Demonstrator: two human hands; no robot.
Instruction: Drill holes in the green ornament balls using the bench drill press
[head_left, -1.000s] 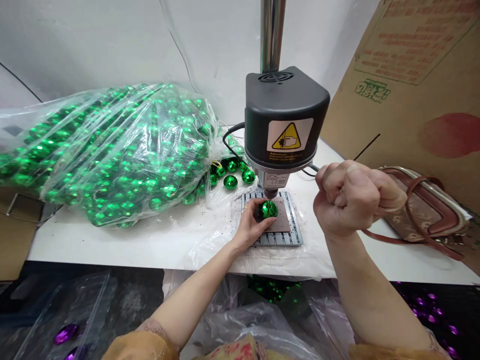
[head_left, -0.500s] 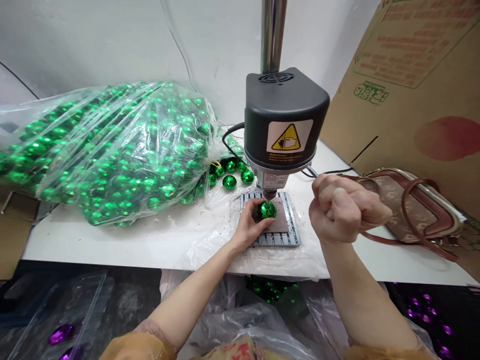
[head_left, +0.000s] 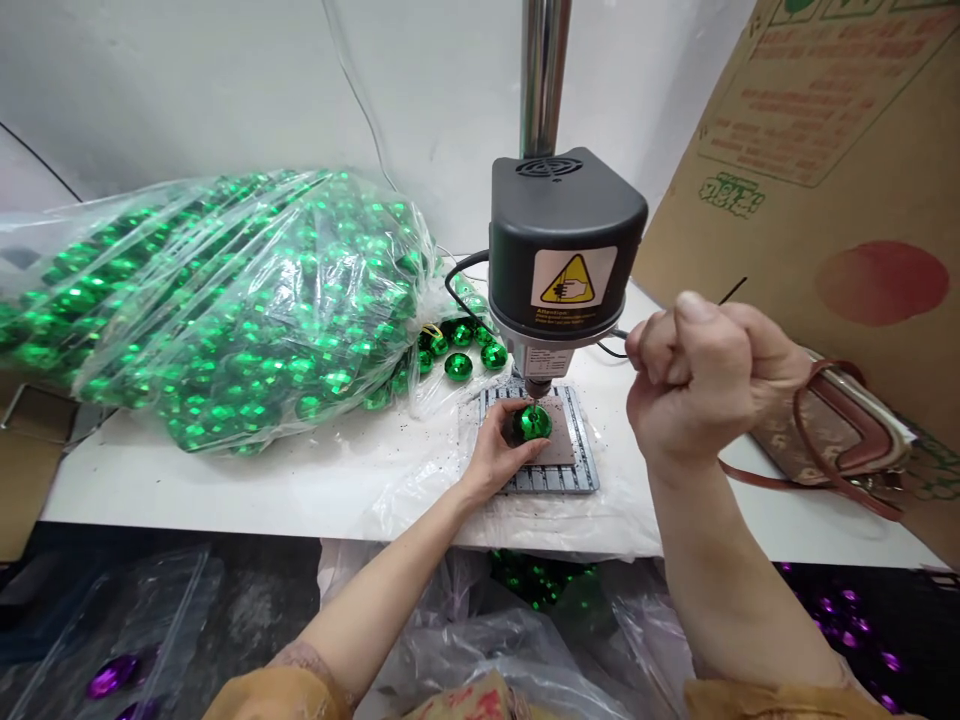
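My left hand (head_left: 501,445) pinches a shiny green faceted ball (head_left: 536,422) between thumb and fingers. The ball rests on a small brown board (head_left: 562,447) over the slotted metal base (head_left: 585,470) of a black bench drill press (head_left: 566,215). Directly above the ball is the drill chuck (head_left: 538,386), its thin bit reaching the ball's top; how deep it goes I cannot tell. To the right of the drill head, my right hand (head_left: 705,385) is closed in a fist around the drill press lever (head_left: 621,335), whose end is hidden in the fingers.
A big clear bag of green balls (head_left: 285,300) fills the left of the white table (head_left: 285,490), with loose green balls (head_left: 458,366) beside it. A brown handbag (head_left: 855,420) and a cardboard box (head_left: 825,200) stand at right. Purple balls (head_left: 847,620) show below the table.
My right hand has shifted up and to the right, its wrist turning on the lever. My left hand and the green ball stay in place under the bit. The view has shifted slightly.
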